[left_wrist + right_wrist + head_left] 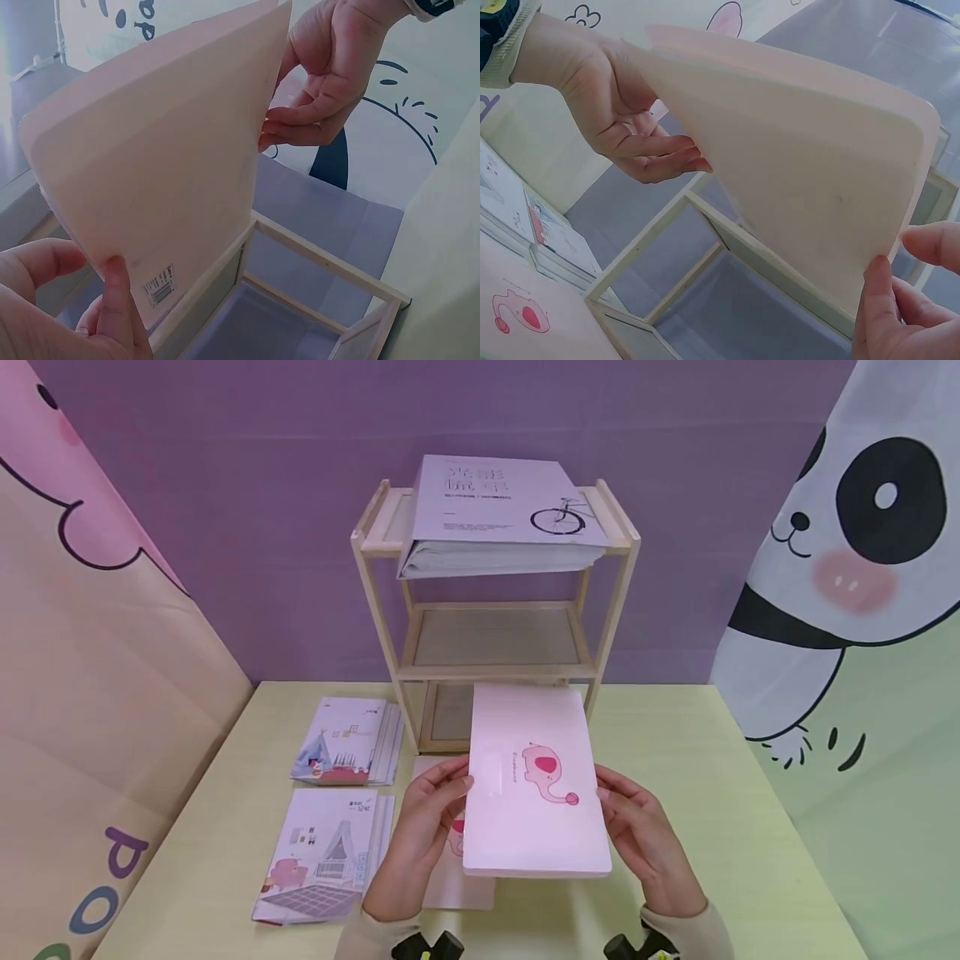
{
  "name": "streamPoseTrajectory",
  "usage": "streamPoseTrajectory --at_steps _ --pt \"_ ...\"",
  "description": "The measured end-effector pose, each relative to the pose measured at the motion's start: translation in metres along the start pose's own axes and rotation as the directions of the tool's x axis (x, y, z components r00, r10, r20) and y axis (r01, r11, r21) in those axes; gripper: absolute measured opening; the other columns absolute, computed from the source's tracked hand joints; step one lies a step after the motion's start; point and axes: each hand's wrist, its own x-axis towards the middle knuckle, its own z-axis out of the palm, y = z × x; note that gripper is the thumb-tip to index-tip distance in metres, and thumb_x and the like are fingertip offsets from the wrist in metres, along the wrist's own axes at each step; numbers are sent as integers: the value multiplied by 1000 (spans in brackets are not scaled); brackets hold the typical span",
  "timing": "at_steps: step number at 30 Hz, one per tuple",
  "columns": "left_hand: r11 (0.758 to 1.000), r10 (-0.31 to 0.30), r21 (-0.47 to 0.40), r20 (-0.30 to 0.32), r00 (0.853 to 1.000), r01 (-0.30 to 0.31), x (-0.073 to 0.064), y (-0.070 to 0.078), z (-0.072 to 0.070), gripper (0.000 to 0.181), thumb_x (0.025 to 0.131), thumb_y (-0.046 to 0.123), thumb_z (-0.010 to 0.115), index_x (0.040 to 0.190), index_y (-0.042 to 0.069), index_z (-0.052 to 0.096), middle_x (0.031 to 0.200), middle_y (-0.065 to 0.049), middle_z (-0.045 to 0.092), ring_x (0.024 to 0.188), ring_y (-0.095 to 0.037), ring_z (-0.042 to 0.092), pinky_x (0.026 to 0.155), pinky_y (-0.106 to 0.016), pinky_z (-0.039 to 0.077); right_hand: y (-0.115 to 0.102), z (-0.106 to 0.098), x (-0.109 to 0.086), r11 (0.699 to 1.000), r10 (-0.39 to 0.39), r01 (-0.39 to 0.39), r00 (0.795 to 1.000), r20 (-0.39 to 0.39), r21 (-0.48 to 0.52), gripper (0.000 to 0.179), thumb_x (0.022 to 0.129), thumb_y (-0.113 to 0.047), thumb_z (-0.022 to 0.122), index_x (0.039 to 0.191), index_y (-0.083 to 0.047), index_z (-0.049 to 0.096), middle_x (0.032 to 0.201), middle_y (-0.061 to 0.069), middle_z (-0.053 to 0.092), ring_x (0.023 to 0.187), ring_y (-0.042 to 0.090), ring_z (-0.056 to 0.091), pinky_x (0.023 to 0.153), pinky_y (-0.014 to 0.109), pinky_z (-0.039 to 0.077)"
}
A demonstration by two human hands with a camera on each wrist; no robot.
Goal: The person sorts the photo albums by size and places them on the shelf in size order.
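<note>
A pink notebook (536, 843) with a red elephant on its cover is held up in front of the wooden shelf. My left hand (423, 835) pinches its left edge between thumb and fingers. On the opposite edge, my right hand (648, 835) pinches it the same way. The notebook's plain back, with a small barcode label (159, 286), faces the left wrist camera. Beneath it on the table lies another pink notebook (457, 893), partly covered by the held one and my left hand.
A three-tier wooden shelf (498, 675) stands at the back of the table (712, 827). Thick white books (495, 502) lie on its top tier. Left of it are two stacks of illustrated notebooks, the farther stack (341, 739) and the nearer stack (322, 852).
</note>
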Motion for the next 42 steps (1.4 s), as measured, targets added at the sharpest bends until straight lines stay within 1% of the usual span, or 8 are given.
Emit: streamPoseTrajectory --at_steps 4,15,18,23,27,34,38,42 --pt "1000 12 -2 8 1000 -12 2 3 0 29 89 -6 56 118 -10 60 98 -6 63 86 -16 60 72 -21 52 -1 1 3 1000 -15 15 1000 13 -8 36 96 5 47 108 -19 72 110 0 68 94 13 66 80 25 54" --pt "999 29 -22 14 999 -29 6 7 2 30 90 -6 55 119 -12 57 98 -7 62 86 -14 61 72 -20 53 -6 5 9 1000 -4 4 1000 -7 -22 36 97 4 47 107 -20 73 110 -1 68 95 13 66 81 25 53" --pt "998 37 -41 12 999 -37 7 8 3 27 90 -7 55 116 -11 60 97 -6 63 85 -13 62 71 -20 53 -8 6 10 1000 -12 11 1000 -6 -18 35 97 3 48 107 -20 73 110 0 68 95 14 66 81 25 53" --pt "997 32 -66 6 999 -32 10 9 3 23 90 -7 55 110 -5 65 97 -6 65 85 -15 63 71 -20 53 -10 7 14 1000 -9 9 1000 -5 1 35 96 4 48 106 -18 73 109 1 69 94 14 66 80 26 54" --pt "997 32 -76 5 999 -32 12 10 4 22 90 -7 56 109 -2 67 99 -6 65 85 -15 64 71 -20 53 -12 8 17 1000 -17 17 1000 8 9 36 96 5 46 106 -17 73 108 1 69 94 14 66 80 25 54" --pt "996 54 -68 12 998 -53 17 13 6 25 90 -8 55 114 -9 63 96 -5 64 83 -13 62 70 -19 52 -15 8 21 1000 -16 16 1000 5 10 38 96 6 45 107 -17 73 110 1 68 95 14 65 81 25 53" --pt "998 57 -39 5 998 -57 21 15 8 29 89 -8 56 117 -13 59 95 -4 63 82 -12 60 70 -19 52 -16 8 23 1000 -21 21 1000 2 15 38 96 7 46 107 -17 73 110 2 68 94 14 66 81 26 54" --pt "998 67 -16 12 998 -67 24 17 9 31 89 -9 55 119 -16 56 93 -4 62 81 -11 59 69 -18 52 -17 9 24 999 -17 17 1000 3 30 37 96 7 47 107 -17 73 111 2 68 94 15 66 82 26 53"
